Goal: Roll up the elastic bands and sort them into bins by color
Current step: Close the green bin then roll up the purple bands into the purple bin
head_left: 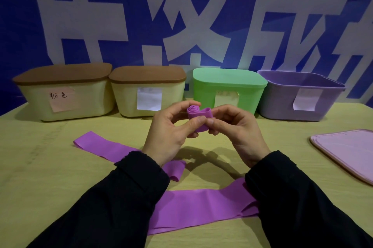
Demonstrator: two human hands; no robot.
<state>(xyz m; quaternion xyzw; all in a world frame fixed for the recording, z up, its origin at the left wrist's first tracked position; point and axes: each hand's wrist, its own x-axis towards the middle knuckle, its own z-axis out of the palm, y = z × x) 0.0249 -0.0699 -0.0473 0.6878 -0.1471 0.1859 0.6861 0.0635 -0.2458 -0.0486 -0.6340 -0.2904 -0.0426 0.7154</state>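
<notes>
A purple elastic band [198, 116] is held above the table, its end wound into a small spiral roll. My left hand [171, 130] pinches the rolled part between thumb and fingers. My right hand [232, 128] pinches the loose tail beside the roll. A second purple band [109, 147] lies flat on the table, running under my left wrist. A third, wider purple band [201, 207] lies flat near the front edge between my sleeves. The purple bin [282, 106] stands open at the back right.
Along the back stand two cream bins with brown lids [62, 75] [147, 74], the left one labelled in handwriting, and a green lidded bin [228, 80]. A pink-purple lid [347, 150] lies on the table at the right. A blue banner wall rises behind.
</notes>
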